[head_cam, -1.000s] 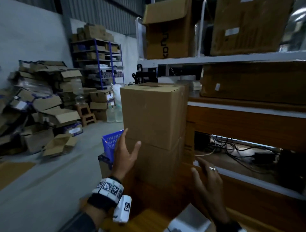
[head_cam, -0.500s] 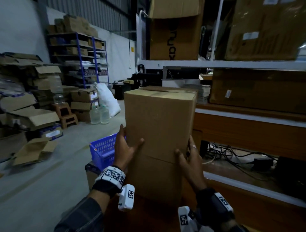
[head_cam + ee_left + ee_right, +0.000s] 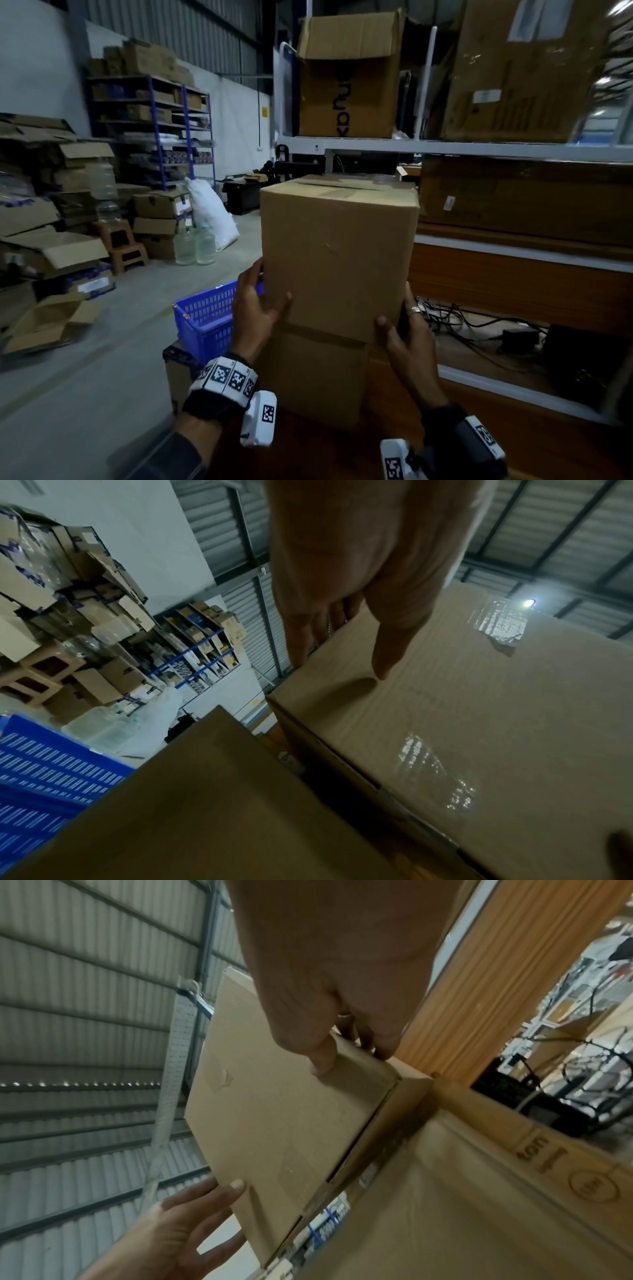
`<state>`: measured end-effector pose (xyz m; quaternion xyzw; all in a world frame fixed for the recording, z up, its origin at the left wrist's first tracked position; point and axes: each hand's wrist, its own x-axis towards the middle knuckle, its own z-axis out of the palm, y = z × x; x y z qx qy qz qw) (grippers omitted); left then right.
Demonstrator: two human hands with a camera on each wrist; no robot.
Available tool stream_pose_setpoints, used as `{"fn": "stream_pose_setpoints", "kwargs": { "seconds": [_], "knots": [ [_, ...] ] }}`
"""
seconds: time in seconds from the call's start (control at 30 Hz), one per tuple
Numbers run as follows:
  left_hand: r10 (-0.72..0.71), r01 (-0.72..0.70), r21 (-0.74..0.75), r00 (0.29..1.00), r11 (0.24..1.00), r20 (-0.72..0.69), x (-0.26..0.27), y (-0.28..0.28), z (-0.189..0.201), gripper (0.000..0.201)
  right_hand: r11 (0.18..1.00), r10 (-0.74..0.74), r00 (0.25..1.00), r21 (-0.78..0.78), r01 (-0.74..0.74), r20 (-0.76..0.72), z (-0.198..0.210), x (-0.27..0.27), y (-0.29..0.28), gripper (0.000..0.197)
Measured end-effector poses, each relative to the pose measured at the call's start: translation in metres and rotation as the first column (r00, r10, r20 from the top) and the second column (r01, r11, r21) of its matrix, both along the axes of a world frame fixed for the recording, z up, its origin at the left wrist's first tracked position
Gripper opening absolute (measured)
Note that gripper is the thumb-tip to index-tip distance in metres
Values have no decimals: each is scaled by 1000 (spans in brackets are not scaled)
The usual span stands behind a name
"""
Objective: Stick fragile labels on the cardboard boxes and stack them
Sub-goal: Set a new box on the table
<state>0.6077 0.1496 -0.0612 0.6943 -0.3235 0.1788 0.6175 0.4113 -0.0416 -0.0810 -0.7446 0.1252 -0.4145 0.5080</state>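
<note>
A plain brown top cardboard box (image 3: 339, 253), taped shut, stands on a lower cardboard box (image 3: 318, 373) in front of me. My left hand (image 3: 270, 284) holds its lower left edge, thumb on the front face and fingers along the left side. My right hand (image 3: 395, 308), with a ring, holds the lower right corner the same way. The left wrist view shows the left hand (image 3: 339, 666) on the top box (image 3: 479, 723) above the lower box (image 3: 205, 804). In the right wrist view the right hand (image 3: 352, 1061) pinches the box corner. I cannot tell whether the two boxes touch.
A blue plastic basket (image 3: 209, 318) sits just left of the stack. A wooden shelf unit (image 3: 513, 274) with cables (image 3: 479, 329) runs close on the right, with large cartons (image 3: 346, 78) above. Heaped cardboard boxes (image 3: 51, 240) and water bottles (image 3: 195, 246) line the far left.
A second ago both hands hung open in front of the stack. They have since moved in and taken hold of the top box's lower edges.
</note>
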Motion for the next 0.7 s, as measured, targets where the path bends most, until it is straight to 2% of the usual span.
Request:
{"fn": "stream_pose_setpoints", "kwargs": {
  "seconds": [0.17, 0.33, 0.43, 0.6, 0.7],
  "knots": [
    [-114, 115, -88, 993, 989, 18, -70, -7, 22, 69, 999, -45, 999, -12, 45, 22, 11, -71, -3, 70],
    [-271, 258, -186, 962, 948, -45, -152, -46, 16, 51, 965, -245, 969, -92, 246, 27, 2, -171, -19, 79],
    [-333, 311, -167, 935, 936, -124, -198, -70, -5, 44, 940, -335, 942, -75, 333, -10, -12, -234, -29, 82],
    [-506, 481, -158, 828, 862, -240, -273, -91, -53, 43, 894, -448, 891, -54, 444, -75, -45, -332, -34, 83],
    [-520, 497, -155, 802, 854, -294, -304, -103, -87, 40, 854, -520, 845, -52, 517, -129, -80, -378, -35, 87]
  ]
}}
